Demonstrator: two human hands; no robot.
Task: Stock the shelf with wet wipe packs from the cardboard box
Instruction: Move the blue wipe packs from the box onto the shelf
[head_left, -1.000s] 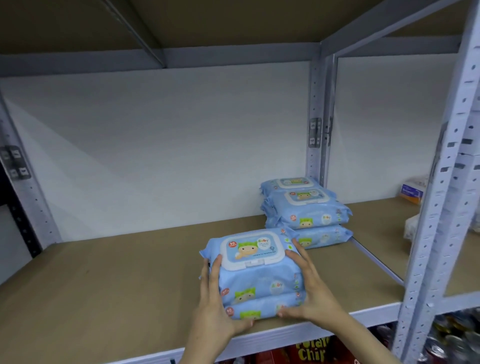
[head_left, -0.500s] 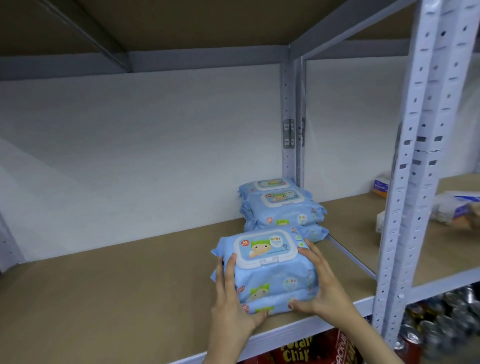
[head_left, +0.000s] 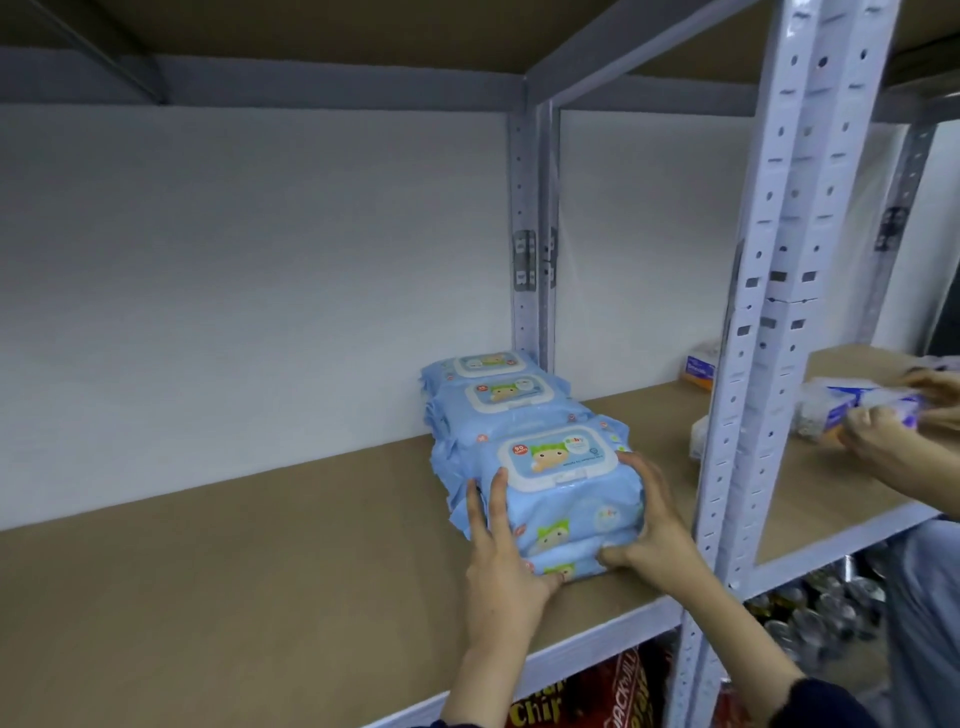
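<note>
Wipe stack (head_left: 569, 501) now farther back, against rear packs (head_left: 498, 397); left hand (head_left: 501, 566), right hand (head_left: 655, 540) flat on its sides; "Baby", "80".

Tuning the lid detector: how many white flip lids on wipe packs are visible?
3. One tops the front pack between left hand and right hand, one the middle pack behind it, one the rear pack by the upright. Lower packs' lids are hidden.
</note>
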